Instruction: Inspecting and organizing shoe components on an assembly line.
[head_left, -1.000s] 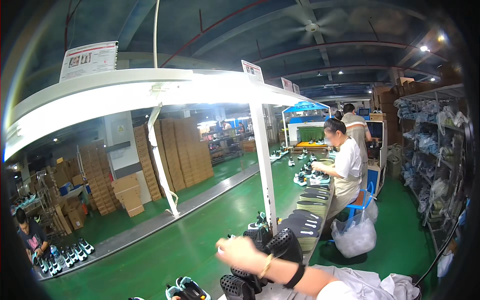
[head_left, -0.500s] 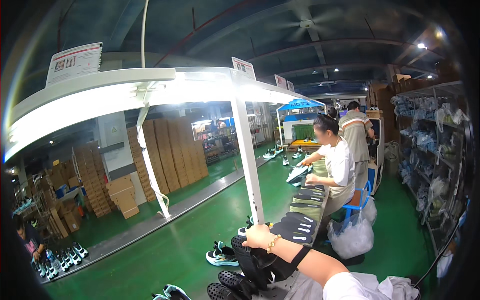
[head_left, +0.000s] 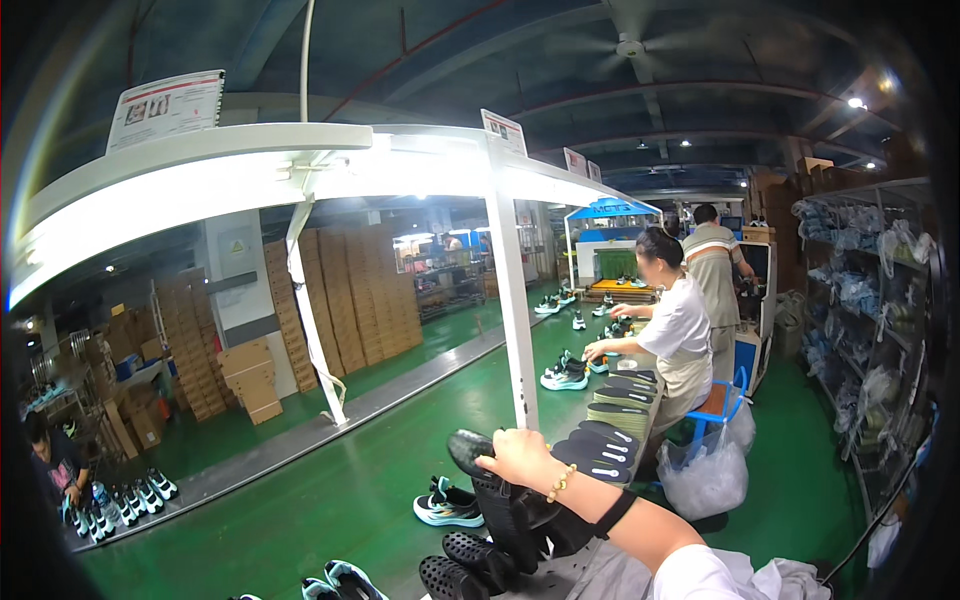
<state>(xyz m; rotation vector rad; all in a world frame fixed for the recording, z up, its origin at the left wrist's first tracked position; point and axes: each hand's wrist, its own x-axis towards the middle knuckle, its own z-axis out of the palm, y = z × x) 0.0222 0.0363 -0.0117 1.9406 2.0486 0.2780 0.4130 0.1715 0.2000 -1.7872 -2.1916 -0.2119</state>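
Note:
My right hand (head_left: 528, 460) reaches in from the lower right, a beaded bracelet at its wrist and a black band on the forearm. Its fingers are closed round a black shoe-shaped piece (head_left: 467, 452) with a smooth, rounded end; its exact kind I cannot tell. Below it, more black shoe-shaped pieces (head_left: 478, 555) dotted with round holes stand close together. To the left of these is a black and pale-blue sneaker (head_left: 448, 503) on the green surface. Nothing of my left hand shows.
A white post (head_left: 512, 300) carrying a lit frame rises just beyond my hand. Stacks of dark insoles (head_left: 605, 445) run along the bench towards a seated co-worker (head_left: 675, 325). More sneakers (head_left: 340, 580) stand at the lower edge. A plastic bag (head_left: 705, 475) hangs beside the blue stool.
My right hand now has the smooth-ended black piece raised in its grip, where a holed piece showed beneath its fingers. The co-worker's hands have left the pale-blue shoe and reach over sneakers.

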